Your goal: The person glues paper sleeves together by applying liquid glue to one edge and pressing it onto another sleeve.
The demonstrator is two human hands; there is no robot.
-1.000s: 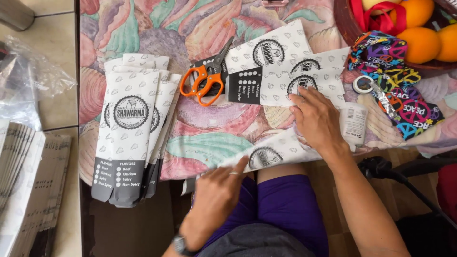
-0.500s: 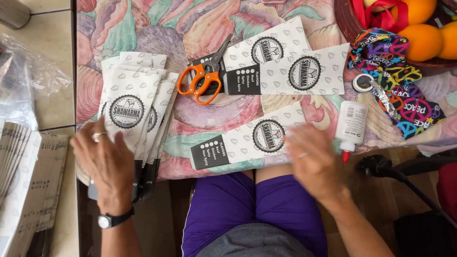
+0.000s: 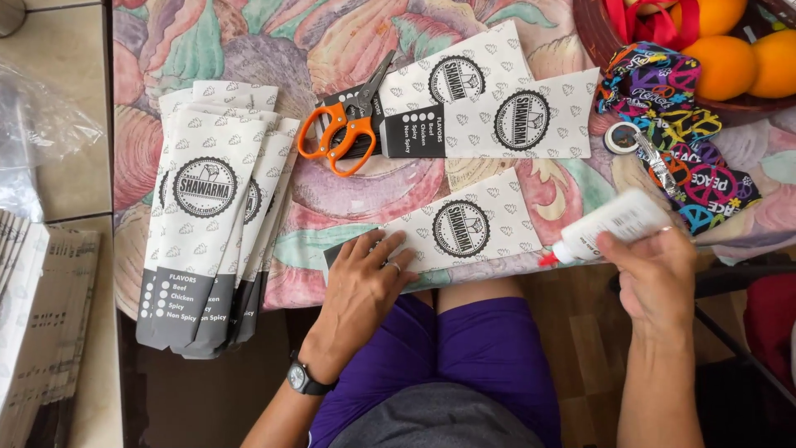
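My left hand (image 3: 361,286) lies flat on the near end of a white printed paper sleeve (image 3: 464,228) at the table's front edge, pinning it down. My right hand (image 3: 655,278) grips a white glue bottle (image 3: 609,224) with a red tip that points left toward the sleeve's right end. Two more flat sleeves (image 3: 497,116) lie farther back. A stack of several sleeves (image 3: 211,224) lies to the left, hanging over the table edge. Orange-handled scissors (image 3: 344,133) rest between the stack and the far sleeves.
A flowered tablecloth (image 3: 249,41) covers the table. At the far right stand a bowl of oranges (image 3: 730,58) and a colourful patterned lanyard (image 3: 688,149) with keys. Paper bundles (image 3: 41,315) and a clear plastic bag (image 3: 41,133) sit at the left.
My left hand has come from the stack at the left onto the near sleeve. My right hand has picked up the glue bottle and raised it beside the sleeve.
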